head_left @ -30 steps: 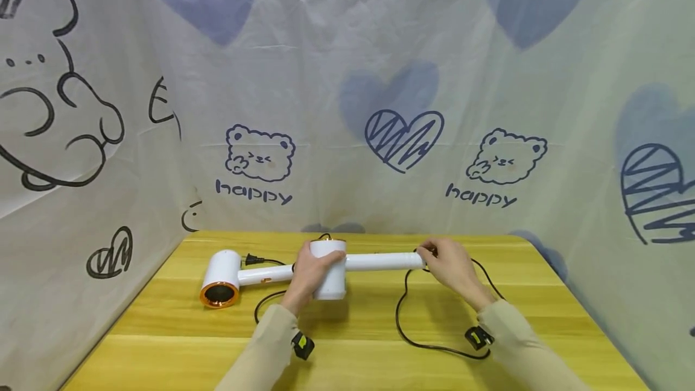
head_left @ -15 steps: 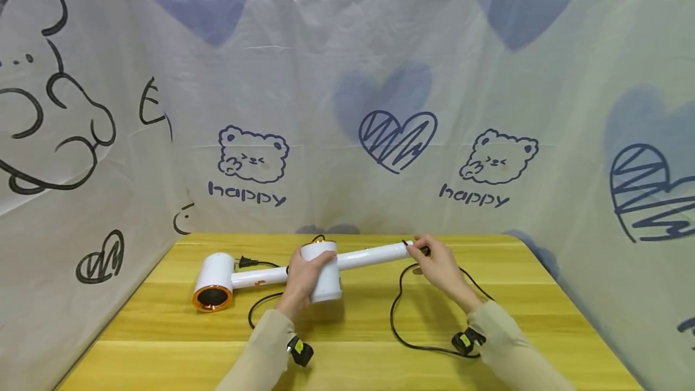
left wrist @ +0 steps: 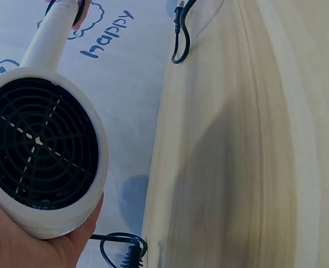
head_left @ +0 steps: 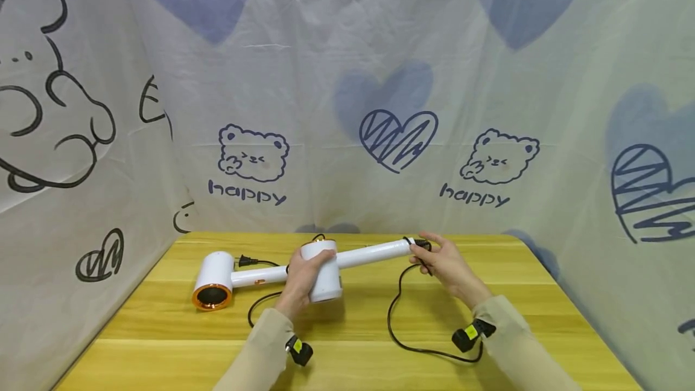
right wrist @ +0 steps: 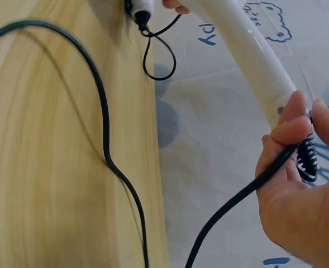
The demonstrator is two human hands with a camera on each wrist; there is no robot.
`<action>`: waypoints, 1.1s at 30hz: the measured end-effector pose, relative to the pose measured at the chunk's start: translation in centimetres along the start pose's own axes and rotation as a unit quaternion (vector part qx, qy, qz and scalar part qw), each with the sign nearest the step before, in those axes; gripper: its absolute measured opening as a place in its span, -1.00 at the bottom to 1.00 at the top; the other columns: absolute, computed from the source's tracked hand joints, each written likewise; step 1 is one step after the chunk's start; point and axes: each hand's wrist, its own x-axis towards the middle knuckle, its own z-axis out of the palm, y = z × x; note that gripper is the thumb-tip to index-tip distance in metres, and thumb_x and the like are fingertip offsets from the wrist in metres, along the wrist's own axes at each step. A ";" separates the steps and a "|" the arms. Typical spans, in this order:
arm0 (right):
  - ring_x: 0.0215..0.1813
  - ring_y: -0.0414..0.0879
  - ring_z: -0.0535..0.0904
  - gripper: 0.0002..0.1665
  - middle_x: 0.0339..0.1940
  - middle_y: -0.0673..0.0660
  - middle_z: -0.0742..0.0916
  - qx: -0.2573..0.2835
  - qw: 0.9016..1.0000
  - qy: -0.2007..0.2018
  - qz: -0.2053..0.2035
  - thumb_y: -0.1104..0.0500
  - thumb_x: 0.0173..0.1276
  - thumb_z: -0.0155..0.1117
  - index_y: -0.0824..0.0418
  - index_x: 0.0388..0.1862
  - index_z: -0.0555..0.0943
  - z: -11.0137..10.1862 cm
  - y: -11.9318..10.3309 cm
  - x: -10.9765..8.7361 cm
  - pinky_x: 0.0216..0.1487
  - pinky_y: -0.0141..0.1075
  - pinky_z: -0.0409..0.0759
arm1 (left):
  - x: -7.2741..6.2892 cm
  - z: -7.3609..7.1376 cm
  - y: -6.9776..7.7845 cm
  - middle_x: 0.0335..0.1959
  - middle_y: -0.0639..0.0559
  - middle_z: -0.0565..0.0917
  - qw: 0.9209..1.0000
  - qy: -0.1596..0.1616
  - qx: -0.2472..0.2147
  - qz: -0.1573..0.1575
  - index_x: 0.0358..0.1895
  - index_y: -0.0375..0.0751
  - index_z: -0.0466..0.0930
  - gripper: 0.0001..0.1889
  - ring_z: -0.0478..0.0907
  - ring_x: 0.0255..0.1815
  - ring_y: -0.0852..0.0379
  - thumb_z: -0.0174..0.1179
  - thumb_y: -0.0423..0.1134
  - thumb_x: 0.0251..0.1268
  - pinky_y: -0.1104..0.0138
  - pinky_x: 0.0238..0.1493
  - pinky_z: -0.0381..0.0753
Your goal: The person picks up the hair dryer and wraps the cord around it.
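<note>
My left hand (head_left: 300,279) grips the head of a white hair dryer (head_left: 326,279), thumb across its front. In the left wrist view its round black grille (left wrist: 38,145) faces the camera. The dryer's handle (head_left: 374,253) slants up to the right, held off the table. At the handle's end my right hand (head_left: 447,267) holds the black power cord (right wrist: 231,201) between its fingers, by the ribbed cord sleeve (right wrist: 306,159). A bit of the cord crosses over the handle end. From the hand, the cord hangs down in a wide loop onto the table.
A second white hair dryer (head_left: 216,267) with an orange-rimmed nozzle lies at left on the wooden table (head_left: 347,361). Its black plug (head_left: 248,261) lies behind its handle. A printed cloth (head_left: 326,77) hangs along the back and sides.
The handle's right end has risen, so it tilts now. My right hand has shifted around the handle end, and the cord now crosses over it. My left hand keeps its grip.
</note>
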 end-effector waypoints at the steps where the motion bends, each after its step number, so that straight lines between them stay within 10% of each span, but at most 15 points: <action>1: -0.37 -0.25 0.64 -0.25 -0.26 0.07 0.69 0.011 1.000 -0.008 0.007 0.18 0.45 0.21 0.35 0.49 0.14 0.0 0.0 0.0 -0.49 -0.46 0.50 | 0.0 0.0 0.0 0.06 -0.27 0.51 1.000 -0.001 0.001 0.002 0.34 -0.25 0.19 -0.13 0.62 -0.22 -0.06 0.42 0.06 0.03 0.14 -0.32 0.74; 11: -0.35 -0.23 0.59 -0.64 -0.32 0.04 0.64 0.074 0.996 -0.048 -0.006 0.20 0.43 0.22 0.37 0.03 0.35 0.6 0.6 -0.2 -0.36 -0.46 0.59 | -0.3 0.4 0.1 0.03 -0.26 0.53 1.000 -0.011 -0.017 0.006 0.32 -0.28 0.20 -0.15 0.62 -0.27 -0.02 0.41 0.04 0.05 0.15 -0.34 0.74; 17: -0.46 -0.23 0.46 -0.68 -0.44 0.02 0.60 -0.067 0.991 -0.110 -0.042 0.20 0.44 0.21 0.43 0.00 0.46 -1.1 0.6 -0.1 -0.43 -0.46 0.47 | -0.1 -0.1 0.3 -0.04 -0.20 0.57 0.999 -0.032 -0.025 -0.002 0.29 -0.27 0.26 -0.21 0.62 -0.28 0.00 0.39 0.04 0.08 0.16 -0.32 0.72; 25: -0.49 -0.21 0.42 -0.61 -0.38 0.07 0.72 -0.321 0.926 -0.158 -0.123 0.00 0.31 0.36 0.16 0.05 0.65 -2.8 0.2 0.0 -0.50 -0.42 0.45 | 0.1 -1.4 0.8 -0.03 -0.22 0.57 0.995 -0.099 -0.007 -0.023 0.33 -0.19 0.24 -0.23 0.66 -0.30 -0.04 0.38 -0.01 0.09 0.07 -0.31 0.75; 33: -0.52 -0.19 0.44 -0.79 -0.55 -0.02 0.62 -0.377 0.887 -0.232 -0.127 -0.02 0.32 0.35 0.08 -0.24 0.65 -2.7 0.0 -0.4 -0.41 -0.41 0.45 | 0.1 -2.3 1.2 -0.01 -0.27 0.56 0.989 -0.140 0.039 -0.017 0.34 -0.18 0.20 -0.22 0.66 -0.28 -0.06 0.36 0.00 0.11 0.03 -0.32 0.75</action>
